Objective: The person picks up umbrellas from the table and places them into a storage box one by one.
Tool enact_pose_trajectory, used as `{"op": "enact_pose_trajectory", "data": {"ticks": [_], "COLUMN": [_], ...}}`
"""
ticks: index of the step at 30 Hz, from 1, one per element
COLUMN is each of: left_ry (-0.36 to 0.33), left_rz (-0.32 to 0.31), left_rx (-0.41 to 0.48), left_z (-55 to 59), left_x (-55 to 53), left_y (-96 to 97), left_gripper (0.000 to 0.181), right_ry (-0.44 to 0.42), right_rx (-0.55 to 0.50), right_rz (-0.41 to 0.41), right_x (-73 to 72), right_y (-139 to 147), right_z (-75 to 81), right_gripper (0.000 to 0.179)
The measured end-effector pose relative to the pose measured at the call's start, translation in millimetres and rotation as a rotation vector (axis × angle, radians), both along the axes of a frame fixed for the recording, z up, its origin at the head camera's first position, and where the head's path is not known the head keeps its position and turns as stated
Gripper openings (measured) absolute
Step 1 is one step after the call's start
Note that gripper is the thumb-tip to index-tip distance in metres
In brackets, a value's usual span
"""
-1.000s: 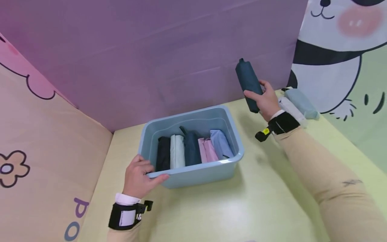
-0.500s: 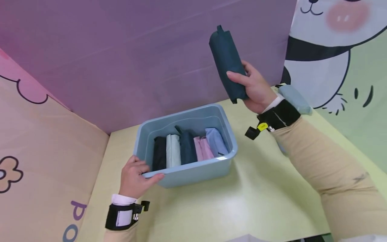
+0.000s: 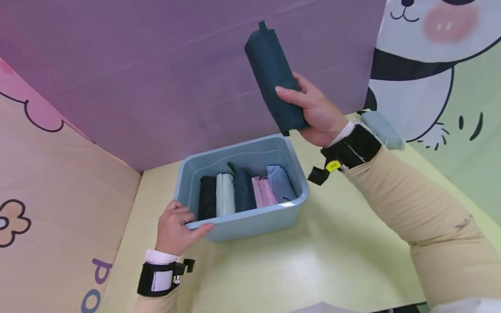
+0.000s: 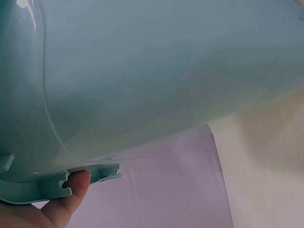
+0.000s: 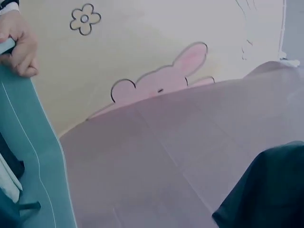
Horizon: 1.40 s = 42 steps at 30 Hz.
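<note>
My right hand (image 3: 318, 111) grips a dark teal pencil case (image 3: 274, 78), long and soft with a small tab at its top end. It is tilted, held above the bin's back right corner. In the right wrist view only a dark corner of the pencil case (image 5: 266, 190) shows. At the front left corner of the blue plastic bin (image 3: 250, 228), my left hand (image 3: 176, 230) holds the rim, thumb outside and fingers over the edge. Inside stand a black case (image 3: 207, 198), a white one (image 3: 225, 194), a dark navy one (image 3: 244, 191), a pink one (image 3: 264, 191) and a blue one (image 3: 281, 183) side by side.
A pale blue case (image 3: 381, 128) lies on the yellow table (image 3: 274, 269) at the far right, partly behind my right wrist. A purple backdrop (image 3: 156, 87) stands close behind the bin. Printed panels rise on both sides.
My right hand has carried the dark teal pencil case left and upward, from near the right-hand cases to above the bin's back right corner. The left hand keeps its hold on the rim.
</note>
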<state>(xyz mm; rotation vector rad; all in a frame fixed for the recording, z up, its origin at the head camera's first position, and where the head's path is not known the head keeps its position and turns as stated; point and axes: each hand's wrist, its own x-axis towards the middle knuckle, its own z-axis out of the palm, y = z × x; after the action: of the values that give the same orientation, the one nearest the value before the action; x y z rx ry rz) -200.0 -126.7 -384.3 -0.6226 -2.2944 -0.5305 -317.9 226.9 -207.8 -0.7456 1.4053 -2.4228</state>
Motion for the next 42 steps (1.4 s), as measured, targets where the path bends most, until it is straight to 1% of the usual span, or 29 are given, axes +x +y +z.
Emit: {"op": "enact_pose_trajectory", "data": {"ticks": [2,4,7,10,13,15,18,22,26,31,34,36,40,42], "left_ry": [0.009,0.013,0.014,0.009,0.008,0.012,0.0,-0.011,0.02,0.037,0.037,0.034,0.026,0.022], "left_rz": [-0.009,-0.017,-0.021,-0.018,-0.021,-0.022,-0.014,-0.005,-0.012,-0.015,-0.013,-0.011,-0.01,-0.01], "left_rx": [-0.001,-0.001,0.002,-0.001,-0.004,-0.014,-0.02,-0.019,-0.01,-0.012,-0.016,-0.018,-0.017,-0.016], "left_z": [0.4,0.9,1.2,1.2,0.9,1.0,1.2,0.6,-1.5,-2.3,-1.8,-1.2,-0.3,0.7], "left_x": [-0.4,-0.9,-1.7,-2.6,-3.7,-4.2,-3.7,-2.5,-1.6,0.2,1.2,1.6,1.8,1.9], "left_y": [1.5,3.2,6.5,8.6,9.6,9.4,7.9,7.3,9.0,10.9,11.1,11.0,11.2,11.2], "left_gripper": [0.065,0.063,0.064,0.065,0.064,0.064,0.064,0.064,0.063,0.062,0.062,0.063,0.067,0.068], "right_ry": [0.001,-0.009,-0.021,0.005,0.038,0.043,0.047,0.074,0.11,0.192,0.243,0.285,0.402,0.446], "right_rx": [-0.002,0.024,0.097,0.182,0.267,0.326,0.42,0.521,0.639,0.857,0.949,1.01,1.159,1.223], "right_rz": [0.035,0.047,0.048,0.04,0.024,0.006,-0.027,-0.078,-0.11,-0.113,-0.102,-0.111,-0.154,-0.167], "right_x": [3.6,7.7,12.3,13.0,9.1,5.5,-1.3,-10.9,-16.2,-18.3,-18.9,-19.7,-22.0,-23.5], "right_y": [-2.5,-5.2,-10.1,-15.6,-21.1,-26.4,-40.0,-61.5,-77.3,-88.2,-91.0,-91.9,-92.8,-93.1], "right_z": [1.2,2.3,3.4,2.4,-0.6,-3.1,-8.6,-22.0,-38.9,-59.4,-69.8,-75.2,-83.0,-85.5], "right_gripper": [0.05,0.051,0.054,0.06,0.066,0.07,0.076,0.085,0.091,0.085,0.078,0.072,0.057,0.056]}}
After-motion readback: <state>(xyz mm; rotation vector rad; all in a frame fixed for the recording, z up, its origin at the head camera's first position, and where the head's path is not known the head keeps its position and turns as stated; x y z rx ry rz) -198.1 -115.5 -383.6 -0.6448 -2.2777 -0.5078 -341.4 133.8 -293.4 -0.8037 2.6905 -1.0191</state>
